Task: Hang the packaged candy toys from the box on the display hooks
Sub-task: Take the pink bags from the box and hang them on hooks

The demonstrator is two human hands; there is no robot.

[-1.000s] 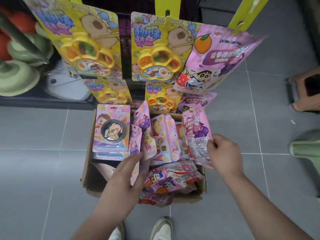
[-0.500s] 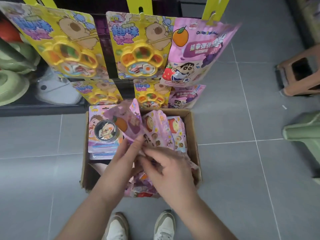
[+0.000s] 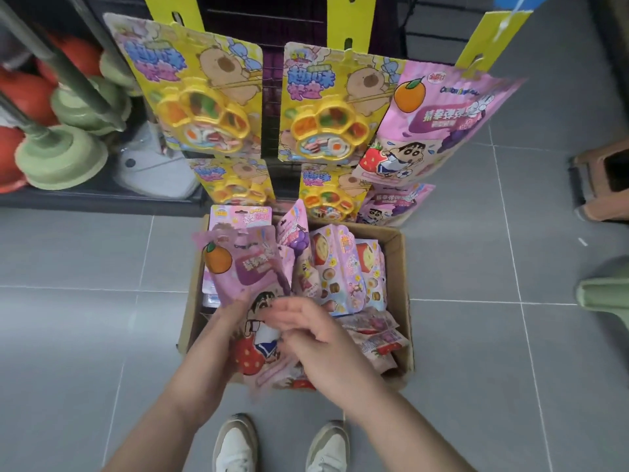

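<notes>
A cardboard box [image 3: 403, 267] on the floor holds several pink candy packets. My left hand [image 3: 221, 330] holds a pink pouch [image 3: 245, 267] with an orange and a cartoon boy, lifted above the box. My right hand [image 3: 306, 335] is beside it, fingers extended over the pouch's lower part, blurred. Above the box, yellow blister cards [image 3: 204, 97] and a matching pink pouch [image 3: 439, 127] hang from yellow display strips [image 3: 343, 22]. More yellow cards and a pink pouch hang lower down.
Green and red plunger-like items [image 3: 61, 155] sit on a low shelf at left. A brown plastic stool [image 3: 602, 182] and a green stool [image 3: 606, 291] stand at right. My two shoes [image 3: 279, 444] are just in front of the box on grey tiles.
My left hand has lifted the pink pouch higher out of the box and turned its front up. My right hand's fingers have straightened over its lower part.
</notes>
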